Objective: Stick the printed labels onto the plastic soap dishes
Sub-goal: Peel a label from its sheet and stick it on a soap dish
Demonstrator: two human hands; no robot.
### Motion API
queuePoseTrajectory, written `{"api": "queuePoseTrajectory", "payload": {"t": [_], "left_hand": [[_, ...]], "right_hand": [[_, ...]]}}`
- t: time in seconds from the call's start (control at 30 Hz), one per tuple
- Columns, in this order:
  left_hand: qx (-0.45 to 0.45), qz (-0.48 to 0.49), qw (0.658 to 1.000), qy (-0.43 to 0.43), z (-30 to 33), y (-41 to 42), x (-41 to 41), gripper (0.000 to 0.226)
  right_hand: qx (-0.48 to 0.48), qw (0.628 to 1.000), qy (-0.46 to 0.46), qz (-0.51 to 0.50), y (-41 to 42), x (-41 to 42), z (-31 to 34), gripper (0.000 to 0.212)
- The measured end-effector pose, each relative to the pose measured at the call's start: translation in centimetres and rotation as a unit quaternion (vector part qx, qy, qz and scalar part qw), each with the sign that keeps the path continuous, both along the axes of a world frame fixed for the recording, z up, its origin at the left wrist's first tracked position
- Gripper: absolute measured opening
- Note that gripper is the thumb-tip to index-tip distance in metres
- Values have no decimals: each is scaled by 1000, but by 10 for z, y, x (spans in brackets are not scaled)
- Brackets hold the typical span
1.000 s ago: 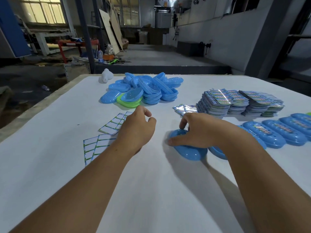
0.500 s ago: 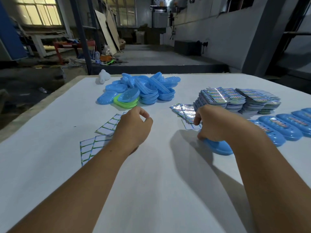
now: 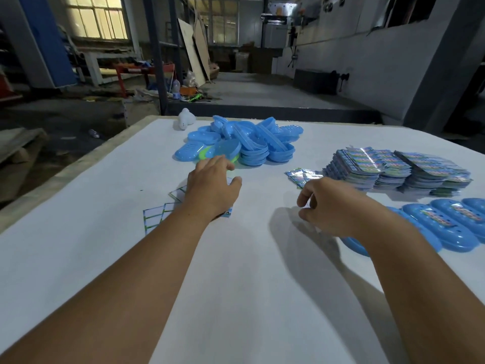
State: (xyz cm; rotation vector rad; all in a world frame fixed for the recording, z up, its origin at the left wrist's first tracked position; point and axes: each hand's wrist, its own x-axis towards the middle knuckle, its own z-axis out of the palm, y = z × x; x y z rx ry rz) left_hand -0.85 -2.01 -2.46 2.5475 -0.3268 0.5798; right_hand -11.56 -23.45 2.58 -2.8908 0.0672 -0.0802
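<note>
A pile of plain blue plastic soap dishes [image 3: 252, 143], with one green dish [image 3: 204, 154] among them, lies at the far middle of the white table [image 3: 236, 285]. My left hand [image 3: 212, 189] stretches toward the pile's near edge, fingers spread and holding nothing, above white green-edged sheets [image 3: 154, 216]. My right hand [image 3: 333, 206] hovers with loosely curled, parted fingers and nothing in it. Just right of it a blue dish [image 3: 353, 244] lies partly hidden under my forearm. It ends a row of labelled blue dishes [image 3: 451, 222]. Stacks of printed labels [image 3: 393, 169] stand behind the row.
A few loose printed labels [image 3: 301, 176] lie between my right hand and the stacks. A small white object [image 3: 185, 119] stands at the table's far left corner. The table's left edge [image 3: 78, 164] drops to a cluttered workshop floor.
My right hand slid the blue dish rightward to the end of the labelled row, let it go and drew back left. My left hand opened and reached forward toward the pile.
</note>
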Motion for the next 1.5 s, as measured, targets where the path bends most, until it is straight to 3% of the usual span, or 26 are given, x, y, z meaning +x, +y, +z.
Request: {"api": "queuePoseTrajectory", "payload": {"t": [0.3,0.57,0.73,0.83,0.9,0.97,1.13,1.23,1.3,1.37,1.43,1.5], "left_hand": [[8,7,1000,11,0,1,-5,52],[45,52,997,37,0,4,-6,30],[3,36,999,-19,6,3,-10,16],[-15,46,991,-127,15,-1,-15,20],[-75,22,982,-172,20,-3,-20,23],[-184,-29,972,-142,24,-7,-24,24],[-425,-90,894,108,28,-21,-35,22],[-550,-133,797,210,30,-27,-46,22],[-608,-179,729,260,33,-29,-52,21],[-637,-217,681,288,35,-29,-57,21],[-650,-225,658,306,37,-27,-58,21],[-642,-208,661,328,39,-26,-57,20]], "right_hand": [[6,1000,5,-1,1,3,-6,15],[9,1000,4,6,3,4,-7,17],[9,1000,-1,0,4,5,-8,21],[32,999,-31,0,3,6,-8,24],[60,995,-73,12,4,9,-9,27],[100,988,-115,36,7,11,-9,33],[205,963,-151,88,19,10,-15,66],[214,959,-161,94,22,11,-17,70],[222,956,-176,83,22,14,-18,63],[256,947,-181,68,20,17,-18,55],[294,939,-167,59,18,20,-18,51],[295,942,-153,54,16,22,-18,52]]}}
